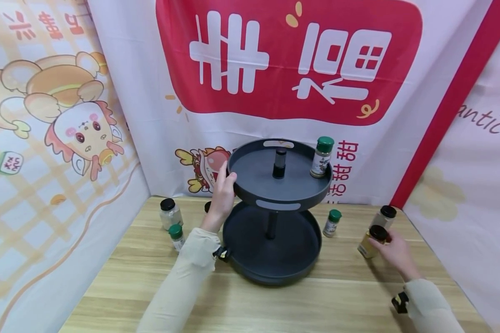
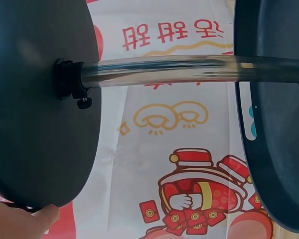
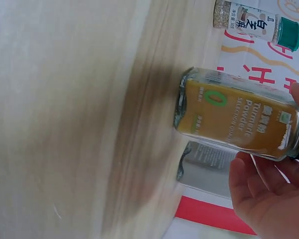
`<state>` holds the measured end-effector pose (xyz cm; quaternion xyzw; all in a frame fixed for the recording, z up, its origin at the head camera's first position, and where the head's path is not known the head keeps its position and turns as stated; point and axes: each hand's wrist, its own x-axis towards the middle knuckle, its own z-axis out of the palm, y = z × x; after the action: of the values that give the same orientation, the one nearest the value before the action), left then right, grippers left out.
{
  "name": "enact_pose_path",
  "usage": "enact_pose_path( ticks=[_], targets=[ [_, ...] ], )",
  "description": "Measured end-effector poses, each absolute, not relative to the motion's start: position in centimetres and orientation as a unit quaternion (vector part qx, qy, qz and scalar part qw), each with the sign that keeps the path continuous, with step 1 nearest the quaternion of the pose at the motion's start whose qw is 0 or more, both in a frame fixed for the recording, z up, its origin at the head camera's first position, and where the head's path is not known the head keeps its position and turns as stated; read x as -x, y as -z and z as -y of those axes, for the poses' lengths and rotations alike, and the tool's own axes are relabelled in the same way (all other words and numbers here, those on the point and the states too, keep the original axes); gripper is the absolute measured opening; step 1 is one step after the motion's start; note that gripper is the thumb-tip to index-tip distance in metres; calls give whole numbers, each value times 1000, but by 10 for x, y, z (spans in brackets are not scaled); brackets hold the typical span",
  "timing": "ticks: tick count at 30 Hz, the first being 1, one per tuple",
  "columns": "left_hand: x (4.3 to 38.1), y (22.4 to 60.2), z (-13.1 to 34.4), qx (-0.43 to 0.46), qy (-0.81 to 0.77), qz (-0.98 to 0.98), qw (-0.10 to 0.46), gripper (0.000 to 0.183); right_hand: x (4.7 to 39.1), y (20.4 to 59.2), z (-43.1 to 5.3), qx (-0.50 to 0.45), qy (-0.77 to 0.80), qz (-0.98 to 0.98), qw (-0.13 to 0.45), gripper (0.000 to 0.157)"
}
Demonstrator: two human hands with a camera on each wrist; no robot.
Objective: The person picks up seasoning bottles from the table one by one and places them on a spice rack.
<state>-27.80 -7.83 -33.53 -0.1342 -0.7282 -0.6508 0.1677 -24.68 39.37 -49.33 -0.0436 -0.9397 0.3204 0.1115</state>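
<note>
A dark grey two-tier round tray (image 1: 271, 273) stands mid-table. My left hand (image 1: 223, 194) holds the left rim of its upper tier, thumb on the near side; the left wrist view shows that thumb at the edge of the upper tier (image 2: 45, 109). On the upper tier, at the right, stands a green-capped spice bottle (image 1: 321, 159). At the table's right side my right hand (image 1: 393, 252) grips a square glass jar of turmeric powder (image 3: 234, 114) near its black lid, thumb and fingers on opposite sides. The jar tilts a little, close over the wood.
Right behind the turmeric is another black-lidded jar (image 1: 384, 217). A green-capped bottle of pale seeds (image 1: 331, 224) stands right of the lower tier. On the left are a black-lidded jar (image 1: 171, 213) and a green-capped bottle (image 1: 176, 237); another black lid (image 1: 207, 206) shows behind my left hand.
</note>
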Motion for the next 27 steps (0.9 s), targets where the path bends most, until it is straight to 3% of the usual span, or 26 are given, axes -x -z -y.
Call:
enact_pose_path(
  ticks=[27],
  targets=[
    [257,339,64,96,634,739,207,63,249,513,-381,84,-356,909,201,48]
  ],
)
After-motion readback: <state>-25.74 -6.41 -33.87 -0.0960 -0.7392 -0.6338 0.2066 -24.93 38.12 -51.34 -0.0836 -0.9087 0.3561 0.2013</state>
